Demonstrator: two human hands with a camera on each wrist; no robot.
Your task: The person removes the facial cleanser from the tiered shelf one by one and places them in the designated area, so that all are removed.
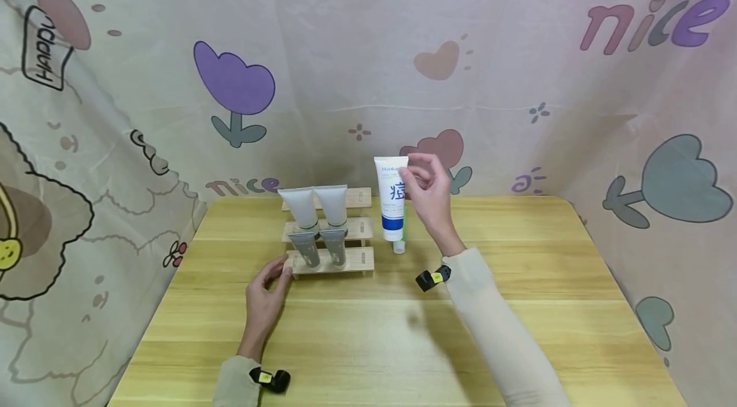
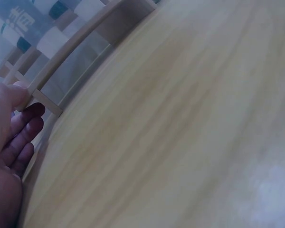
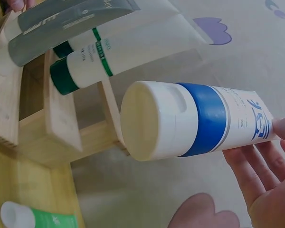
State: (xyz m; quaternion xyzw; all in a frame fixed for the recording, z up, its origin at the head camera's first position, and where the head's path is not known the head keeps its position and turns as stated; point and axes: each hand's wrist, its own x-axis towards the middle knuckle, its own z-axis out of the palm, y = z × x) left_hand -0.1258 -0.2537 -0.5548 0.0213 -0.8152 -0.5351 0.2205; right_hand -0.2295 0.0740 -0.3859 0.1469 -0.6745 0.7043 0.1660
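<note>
My right hand (image 1: 428,192) pinches a white tube with a blue band (image 1: 390,199) near its flat upper end, cap pointing down. In the right wrist view the tube's white cap (image 3: 140,121) faces the camera. At the front left corner of a three-tier wooden rack (image 1: 364,258), my left hand (image 1: 267,295) grips the lowest step, thumb on top and fingers curled below. Two small grey tubes (image 1: 336,249) stand cap-down on that step. Behind them, two larger white tubes with green caps (image 1: 331,207) stand on the middle step.
A green tube with a white cap (image 3: 50,219) lies on the wooden table (image 1: 368,343) to the right of the rack, mostly hidden behind the held tube in the head view. The rack's top step (image 1: 360,197) is bare at its right end. A patterned cloth (image 1: 345,61) hangs behind the table.
</note>
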